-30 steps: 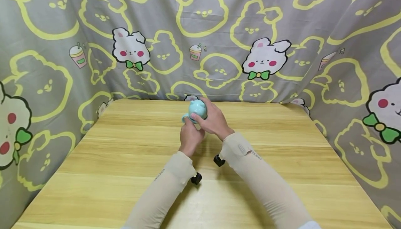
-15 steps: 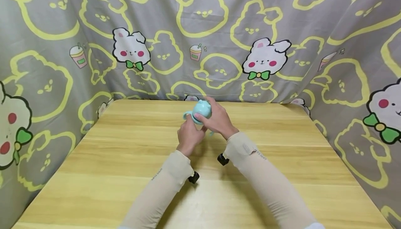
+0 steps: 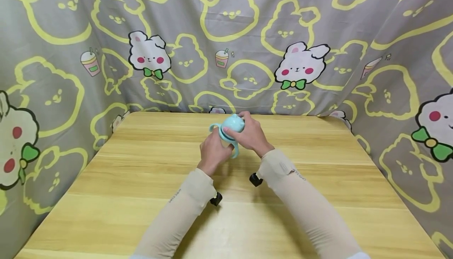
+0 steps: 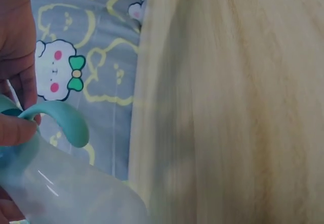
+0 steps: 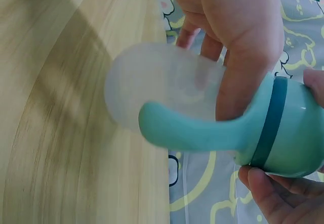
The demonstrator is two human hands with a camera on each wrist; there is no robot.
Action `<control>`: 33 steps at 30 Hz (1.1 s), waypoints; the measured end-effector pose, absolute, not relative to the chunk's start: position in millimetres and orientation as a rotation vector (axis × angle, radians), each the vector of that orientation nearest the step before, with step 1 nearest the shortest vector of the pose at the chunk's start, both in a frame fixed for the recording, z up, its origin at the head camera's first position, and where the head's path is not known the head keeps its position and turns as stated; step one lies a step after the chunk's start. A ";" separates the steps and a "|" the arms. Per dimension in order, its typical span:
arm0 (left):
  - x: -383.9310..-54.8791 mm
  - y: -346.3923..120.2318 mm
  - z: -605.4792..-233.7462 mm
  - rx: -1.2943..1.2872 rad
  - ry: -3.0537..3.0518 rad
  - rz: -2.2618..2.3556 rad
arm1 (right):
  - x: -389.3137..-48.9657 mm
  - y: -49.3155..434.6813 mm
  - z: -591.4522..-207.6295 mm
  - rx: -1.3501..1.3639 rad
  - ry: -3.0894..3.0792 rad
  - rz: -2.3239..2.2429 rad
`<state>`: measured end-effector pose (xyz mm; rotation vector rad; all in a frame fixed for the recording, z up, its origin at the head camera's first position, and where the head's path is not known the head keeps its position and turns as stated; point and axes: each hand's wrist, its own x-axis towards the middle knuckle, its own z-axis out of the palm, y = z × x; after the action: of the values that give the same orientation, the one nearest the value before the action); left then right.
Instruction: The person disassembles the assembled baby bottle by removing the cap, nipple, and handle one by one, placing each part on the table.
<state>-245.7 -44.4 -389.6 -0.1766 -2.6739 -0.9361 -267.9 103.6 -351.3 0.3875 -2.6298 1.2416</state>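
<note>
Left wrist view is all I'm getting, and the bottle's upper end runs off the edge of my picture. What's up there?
Observer: The head view shows a rounded, light blue-green cover with small ear-like bumps on that end of the bottle.
Operator: Okay. I only count one curved handle. Is that all of them?
Observer: No, the head view shows two handles, jutting out in different directions.
Operator: And which hand has the top? I can't tell from the fingers I see.
Observer: The right hand; in the head view it grips the top, thumb on the near side.
</note>
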 end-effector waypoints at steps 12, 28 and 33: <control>-247.0 -55.4 -390.1 -0.316 -2.674 -0.835 | -268.7 109.9 -355.9 0.359 -2.627 1.295; -247.4 -60.8 -397.1 -0.421 -2.533 -0.654 | -267.4 112.4 -352.3 0.317 -2.630 1.533; -246.1 -60.1 -397.2 -0.455 -2.467 -0.633 | -268.0 112.2 -355.0 0.333 -2.592 1.554</control>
<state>-246.1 -60.1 -397.2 -0.4545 -2.4669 -0.6334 -268.0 112.2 -355.0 0.3328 -2.5921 1.5537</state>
